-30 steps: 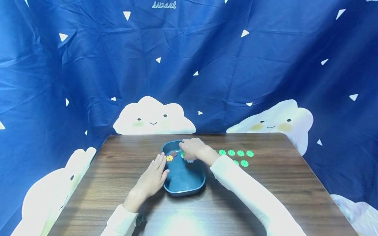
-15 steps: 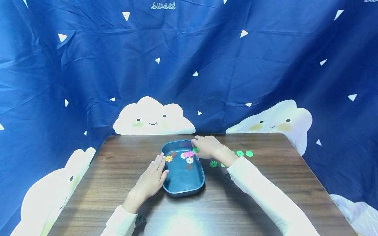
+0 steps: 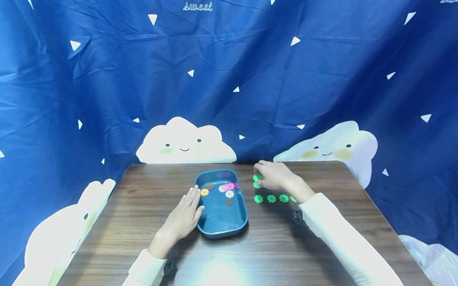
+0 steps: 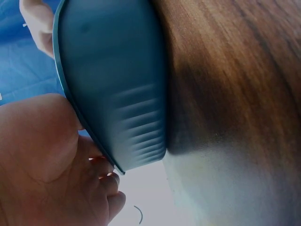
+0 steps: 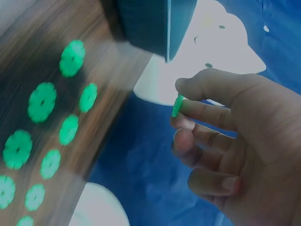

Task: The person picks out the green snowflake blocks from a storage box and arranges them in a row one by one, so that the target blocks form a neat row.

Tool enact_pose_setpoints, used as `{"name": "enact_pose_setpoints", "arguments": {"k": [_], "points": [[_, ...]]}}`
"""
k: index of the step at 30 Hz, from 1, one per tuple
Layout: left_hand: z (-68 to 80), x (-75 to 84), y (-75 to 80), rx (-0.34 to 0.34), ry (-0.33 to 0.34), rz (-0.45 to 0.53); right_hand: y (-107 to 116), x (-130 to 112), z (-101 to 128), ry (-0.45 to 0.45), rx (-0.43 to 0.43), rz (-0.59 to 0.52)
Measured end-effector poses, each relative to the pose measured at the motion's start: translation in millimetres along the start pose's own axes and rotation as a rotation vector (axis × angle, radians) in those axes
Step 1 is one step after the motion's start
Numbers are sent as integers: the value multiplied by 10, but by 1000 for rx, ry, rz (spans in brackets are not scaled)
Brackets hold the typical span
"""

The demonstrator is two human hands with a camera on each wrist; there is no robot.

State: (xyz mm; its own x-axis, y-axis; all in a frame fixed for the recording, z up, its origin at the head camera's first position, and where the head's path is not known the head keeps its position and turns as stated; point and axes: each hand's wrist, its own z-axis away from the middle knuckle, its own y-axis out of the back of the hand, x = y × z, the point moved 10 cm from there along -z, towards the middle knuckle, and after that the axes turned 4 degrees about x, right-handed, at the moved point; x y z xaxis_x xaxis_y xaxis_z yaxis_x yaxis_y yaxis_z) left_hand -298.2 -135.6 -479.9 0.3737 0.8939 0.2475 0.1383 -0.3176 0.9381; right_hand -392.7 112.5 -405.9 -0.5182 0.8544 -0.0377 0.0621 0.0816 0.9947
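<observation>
The right hand (image 3: 273, 176) pinches 1 green disc (image 5: 177, 105) edge-on, just above the green row (image 3: 272, 198) right of the tray (image 3: 239, 217); the left hand (image 3: 184, 214) lies flat against the tray.

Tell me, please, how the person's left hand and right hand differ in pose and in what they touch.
The left hand lies flat with straight fingers against the side of the blue tray; the right hand is raised right of the tray, pinching a green flower disc between thumb and forefinger. The left holds nothing; the right holds that disc. Both wear white sleeves.
</observation>
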Motion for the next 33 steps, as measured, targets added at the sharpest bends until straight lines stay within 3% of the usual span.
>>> {"name": "enact_pose_setpoints", "arguments": {"k": [12, 25, 33], "points": [[-7, -22, -22, -4, 8, -1, 11, 574, 356, -81, 27, -39], [-9, -20, -45, -43, 17, 2, -145, 1085, 769, -157, 11, -67], [-10, -16, -32, -10, 5, -9, -277, 1301, 971, -190, 4, -91]]}}
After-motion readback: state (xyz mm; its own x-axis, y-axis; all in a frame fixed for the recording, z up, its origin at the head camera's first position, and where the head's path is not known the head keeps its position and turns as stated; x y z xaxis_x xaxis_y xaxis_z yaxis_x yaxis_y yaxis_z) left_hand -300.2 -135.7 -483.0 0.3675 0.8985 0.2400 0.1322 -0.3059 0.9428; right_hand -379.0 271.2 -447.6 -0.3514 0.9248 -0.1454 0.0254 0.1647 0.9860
